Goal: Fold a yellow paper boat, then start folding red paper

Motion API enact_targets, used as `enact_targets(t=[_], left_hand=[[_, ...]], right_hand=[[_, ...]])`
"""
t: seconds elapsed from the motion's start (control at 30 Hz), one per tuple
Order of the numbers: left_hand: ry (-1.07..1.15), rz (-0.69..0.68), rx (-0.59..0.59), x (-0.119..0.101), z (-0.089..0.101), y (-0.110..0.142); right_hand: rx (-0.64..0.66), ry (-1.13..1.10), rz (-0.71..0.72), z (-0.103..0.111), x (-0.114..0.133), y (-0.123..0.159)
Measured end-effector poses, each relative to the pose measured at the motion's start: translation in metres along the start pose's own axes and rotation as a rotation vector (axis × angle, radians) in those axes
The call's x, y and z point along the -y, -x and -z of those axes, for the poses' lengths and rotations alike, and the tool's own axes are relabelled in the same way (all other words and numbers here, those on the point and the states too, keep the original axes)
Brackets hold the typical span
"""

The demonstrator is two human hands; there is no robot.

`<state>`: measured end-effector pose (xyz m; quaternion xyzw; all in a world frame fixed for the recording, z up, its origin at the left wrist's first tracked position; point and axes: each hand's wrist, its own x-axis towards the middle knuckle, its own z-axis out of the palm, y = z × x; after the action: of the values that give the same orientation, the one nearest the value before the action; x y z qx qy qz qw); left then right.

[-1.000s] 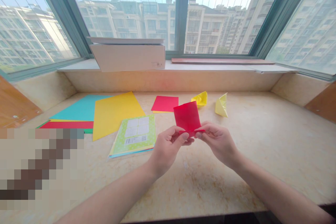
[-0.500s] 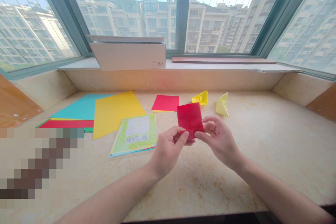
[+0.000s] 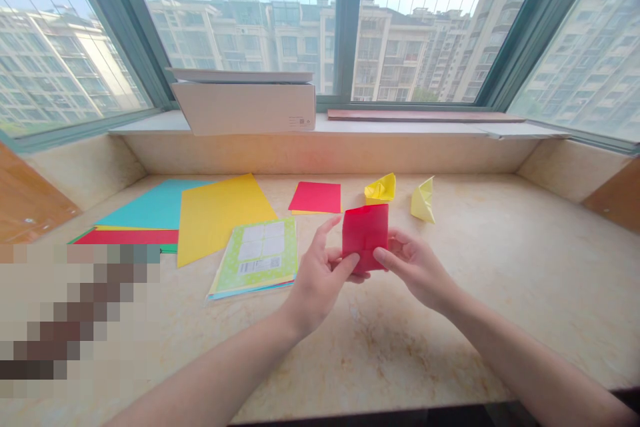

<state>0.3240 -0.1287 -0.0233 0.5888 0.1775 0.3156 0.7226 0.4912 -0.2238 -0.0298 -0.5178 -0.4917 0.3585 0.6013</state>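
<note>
I've got the folded red paper [image 3: 365, 233] pinched low, left fingers [image 3: 347, 266] on its left side and right fingers [image 3: 391, 259] on its right, both thumbs on the near face, left forefinger raised just beside the edge. Paper is up off the tabletop [image 3: 480, 280], between both sides, neither nearer, long axis roughly upright. Green dotted packet [image 3: 257, 247] shows a barcode, white box [image 3: 250, 107] tiny print plus a square code; no brand or wording readable.

Beige counter [image 3: 500, 280] beneath coloured sheets [image 3: 217, 223], green packet [image 3: 260, 240], yellow paper shapes [image 3: 423, 203].
</note>
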Motion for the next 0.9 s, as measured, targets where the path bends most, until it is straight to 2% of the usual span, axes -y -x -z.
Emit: enact_targets(t=[0.3,0.43,0.5,0.73,0.9], left_hand=[[-0.016,0.133,0.131,0.008,0.008,-0.002],[-0.023,0.202,0.144,0.013,0.008,-0.002],[-0.039,0.191,0.116,0.013,0.007,-0.002],[-0.049,0.140,0.120,0.013,0.007,-0.004],[-0.055,0.119,0.100,0.015,0.006,-0.006]], right_hand=[[0.026,-0.013,0.047,0.002,-0.004,-0.002],[-0.039,0.075,0.087,0.002,-0.005,-0.001],[-0.064,0.102,0.068,0.001,-0.005,-0.001],[0.040,0.132,-0.086,0.001,0.000,-0.002],[0.043,0.098,-0.047,0.001,-0.001,-0.002]])
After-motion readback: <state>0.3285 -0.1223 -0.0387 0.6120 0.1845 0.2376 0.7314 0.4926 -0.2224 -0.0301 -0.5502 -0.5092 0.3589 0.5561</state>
